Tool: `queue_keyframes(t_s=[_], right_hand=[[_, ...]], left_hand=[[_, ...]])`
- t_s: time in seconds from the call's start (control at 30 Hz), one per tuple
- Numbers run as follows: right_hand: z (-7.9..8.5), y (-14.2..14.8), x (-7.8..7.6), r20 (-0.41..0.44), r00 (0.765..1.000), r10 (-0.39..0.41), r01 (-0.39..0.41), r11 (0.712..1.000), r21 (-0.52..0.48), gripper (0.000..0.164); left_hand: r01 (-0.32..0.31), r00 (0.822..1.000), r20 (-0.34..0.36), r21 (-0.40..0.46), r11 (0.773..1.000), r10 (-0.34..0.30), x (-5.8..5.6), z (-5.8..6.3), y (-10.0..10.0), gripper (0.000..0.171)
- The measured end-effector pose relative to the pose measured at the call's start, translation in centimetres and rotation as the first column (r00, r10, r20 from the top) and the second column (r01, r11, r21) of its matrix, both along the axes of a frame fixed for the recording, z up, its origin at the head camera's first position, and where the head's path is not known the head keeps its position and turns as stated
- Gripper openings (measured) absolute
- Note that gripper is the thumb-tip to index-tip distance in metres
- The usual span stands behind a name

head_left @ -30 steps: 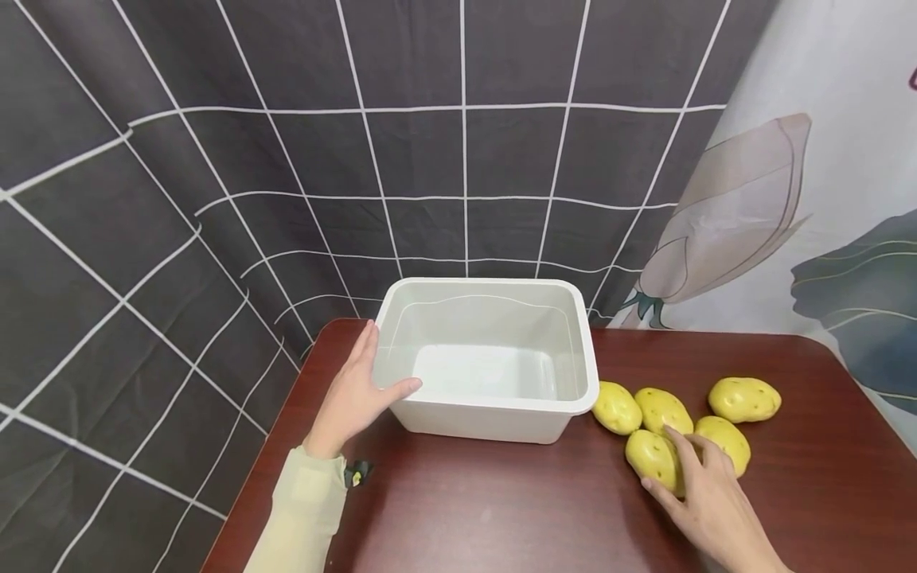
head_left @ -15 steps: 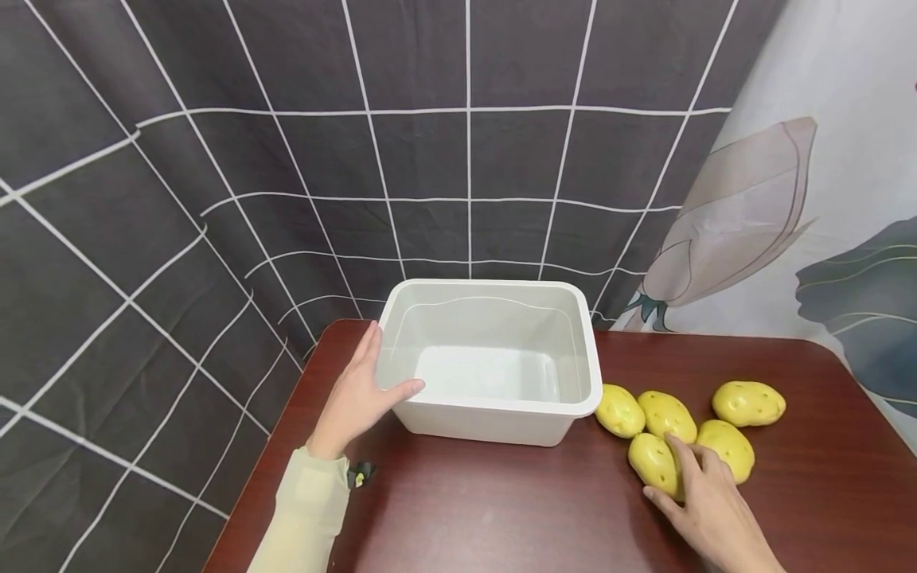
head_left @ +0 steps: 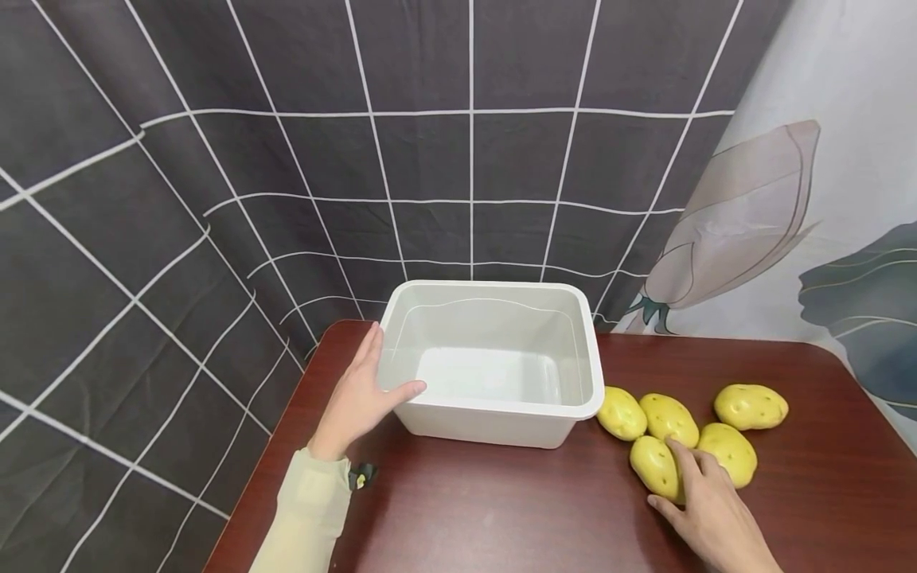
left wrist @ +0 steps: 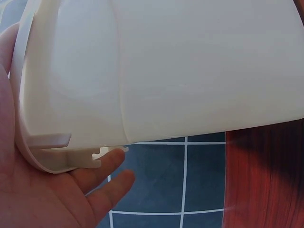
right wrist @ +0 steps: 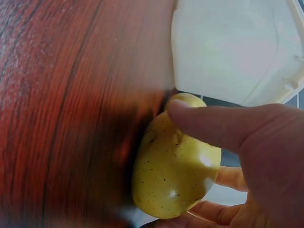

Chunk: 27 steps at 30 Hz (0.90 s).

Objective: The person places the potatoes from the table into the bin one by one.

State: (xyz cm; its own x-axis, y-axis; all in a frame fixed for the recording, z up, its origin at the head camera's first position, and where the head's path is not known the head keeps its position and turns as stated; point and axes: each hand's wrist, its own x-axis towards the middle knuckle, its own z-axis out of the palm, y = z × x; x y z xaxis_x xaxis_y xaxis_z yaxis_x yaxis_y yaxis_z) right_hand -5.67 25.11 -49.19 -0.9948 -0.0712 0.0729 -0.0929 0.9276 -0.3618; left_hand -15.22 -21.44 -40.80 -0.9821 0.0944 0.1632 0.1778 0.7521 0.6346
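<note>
A pale grey plastic bin stands on the dark red table with its inside bare. My left hand rests against its left front corner, fingers straight along the left side and thumb over the front rim. In the left wrist view, the bin's rim lies against the palm. My right hand grips a yellow potato, thumb on the near side and fingers over the far side. The right wrist view shows the thumb pressed on this speckled potato. The potato appears to touch the tabletop.
Several more potatoes lie right of the bin: one by its corner, one beside that, one behind my right hand, and one farther right. A dark grid-patterned curtain hangs behind the table.
The whole view has shifted slightly, moving the scene a little right and down. Both hands keep their places, on the bin and on the potato.
</note>
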Motion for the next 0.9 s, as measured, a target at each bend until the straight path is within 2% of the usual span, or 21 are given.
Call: queue_keyframes(t_s=[0.47,0.7,0.9], right_hand=[[-0.31,0.08,-0.01,-0.002,1.000,-0.002,0.002,1.000,-0.002,0.087],[-0.29,0.05,0.03,0.024,1.000,-0.012,0.012,1.000,0.001,0.086],[-0.36,0.10,0.12,0.003,1.000,-0.009,0.009,1.000,-0.005,0.085]], left_hand=[[-0.006,1.000,0.005,0.005,1.000,0.006,0.08,0.12,0.12,0.113],[-0.008,1.000,0.010,0.006,1.000,0.008,0.07,0.11,0.16,0.111],[-0.007,1.000,0.009,0.011,1.000,0.007,0.09,0.08,0.14,0.110]])
